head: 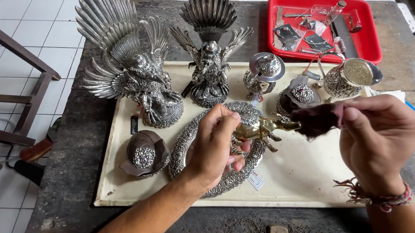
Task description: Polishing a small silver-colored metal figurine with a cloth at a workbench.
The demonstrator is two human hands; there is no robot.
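Observation:
My left hand (215, 146) holds a small gold-coloured animal figurine (263, 127) above an ornate oval silver tray (185, 145). My right hand (378, 140) pinches a dark brown wad of fibre (317, 119) and presses it against the figurine's front end. Both hands hover over a cream board (306, 173) lying on a dark stone table (72, 181).
On the board stand two winged silver statues (132, 68) (210, 52), a silver lidded pot (263, 73), a silver jug (348, 79) and two dark shell-shaped boxes (144, 153) (301, 95). A red tray (368, 39) with small items sits at the back right. A wooden frame (27, 86) stands at left.

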